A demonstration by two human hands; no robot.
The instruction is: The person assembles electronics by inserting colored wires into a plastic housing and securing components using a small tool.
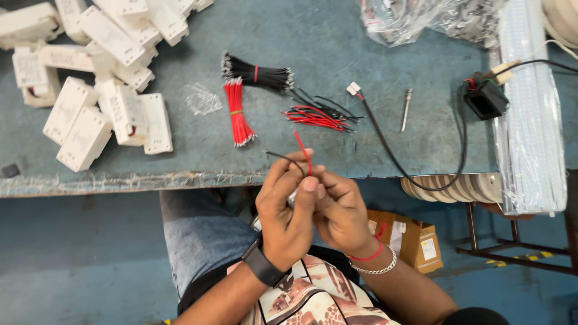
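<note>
We're over a worn blue-grey metal workbench [337,42], front edge chipped and scuffed, w/ both hands just below that edge. Left hand [288,210], black watch on the wrist, is pinched shut round a small whitish part, mostly hidden, can't tell what it is. Right hand [340,210], red thread and silver chain on the wrist, is closed against the left, fingertips touching. A short red wire [303,150] and a thin black wire [283,157] stick up from between the fingers.

Just beyond the hands: a loose scatter of red and black wire pieces [316,115], a tied red wire bundle [238,114], a banded black wire bundle [259,75]. Far left of the hands, a heap of white plastic housings [102,78]. To the right, a black lead w/ white plug [397,162] trailing off the bench. Under the bench, blue floor and a brown cardboard box [415,241].
</note>
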